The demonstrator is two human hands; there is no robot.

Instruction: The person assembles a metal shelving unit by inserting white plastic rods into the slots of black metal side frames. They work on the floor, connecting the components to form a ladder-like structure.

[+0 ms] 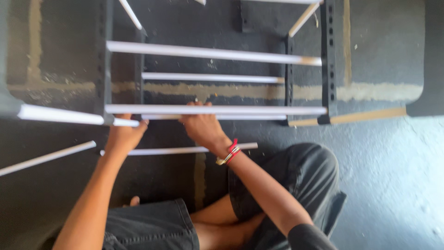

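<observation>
A rack of white rods set into black perforated side bars lies on the dark floor in front of me. My left hand is closed around a white rod near the left black bar. My right hand grips the near white rod around its middle; a red thread and a metal bangle circle that wrist. Another white rod lies loose on the floor just under both hands.
I sit cross-legged in dark shorts on a dark grey floor. A further white rod slants at the lower left. A pale cement strip crosses the floor behind the rack.
</observation>
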